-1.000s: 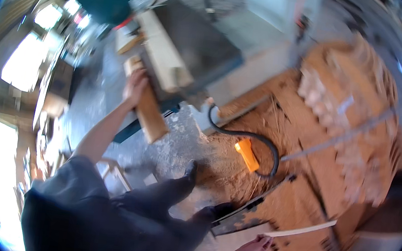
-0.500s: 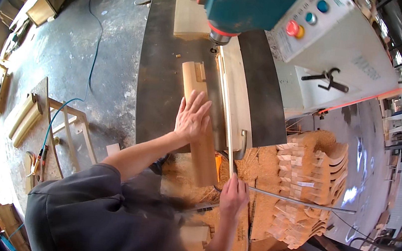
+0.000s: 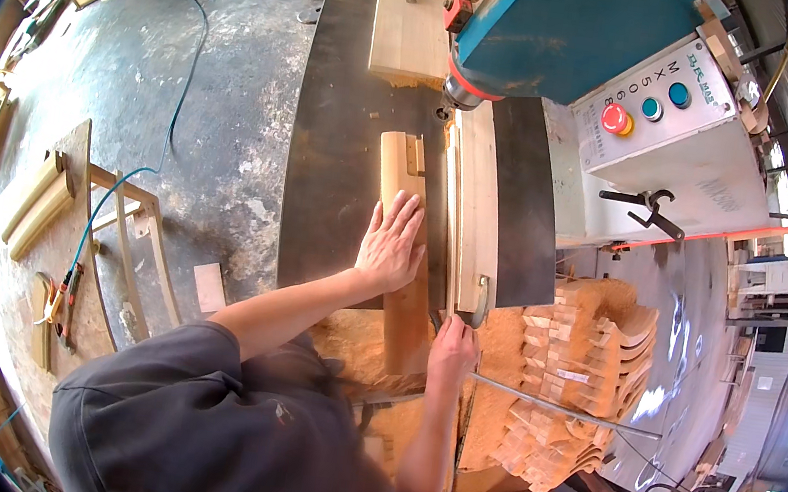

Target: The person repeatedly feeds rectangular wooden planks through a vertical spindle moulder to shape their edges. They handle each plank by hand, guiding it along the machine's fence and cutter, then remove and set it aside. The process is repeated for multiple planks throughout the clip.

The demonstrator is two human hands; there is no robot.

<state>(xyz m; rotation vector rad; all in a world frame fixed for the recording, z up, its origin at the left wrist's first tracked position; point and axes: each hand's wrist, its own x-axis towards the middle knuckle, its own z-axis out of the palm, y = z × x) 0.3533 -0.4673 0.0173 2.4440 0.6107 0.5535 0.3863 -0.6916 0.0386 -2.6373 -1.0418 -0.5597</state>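
Note:
My left hand [image 3: 391,254] lies flat with its fingers stretched along a pale wooden piece [image 3: 411,174] with a notch at its far end. The piece rests on the dark machine table [image 3: 330,169], its near end overhanging the edge. My right hand [image 3: 454,345] is closed at the near end of a thin wooden strip [image 3: 451,238], its fingertips partly hiding the grip. The strip lies along a straight wooden fence [image 3: 481,198]. Beside my right fingers, a metal clamp [image 3: 481,301] sits on the fence's near end. The drill chuck [image 3: 462,95] hangs above the far end of the strip.
The teal machine head [image 3: 548,34] and its button panel [image 3: 652,106] stand at the far right. Stacked curved wooden parts [image 3: 575,376] lie in sawdust at right, near a metal rod [image 3: 571,406]. A wooden block [image 3: 410,37] sits at the table's far end; a stand [image 3: 71,236] holds more pieces at left.
My right hand has moved forward toward the clamp, and less of the strip sticks out past the fence. My left hand remains on the wooden piece. The whole view has shifted slightly.

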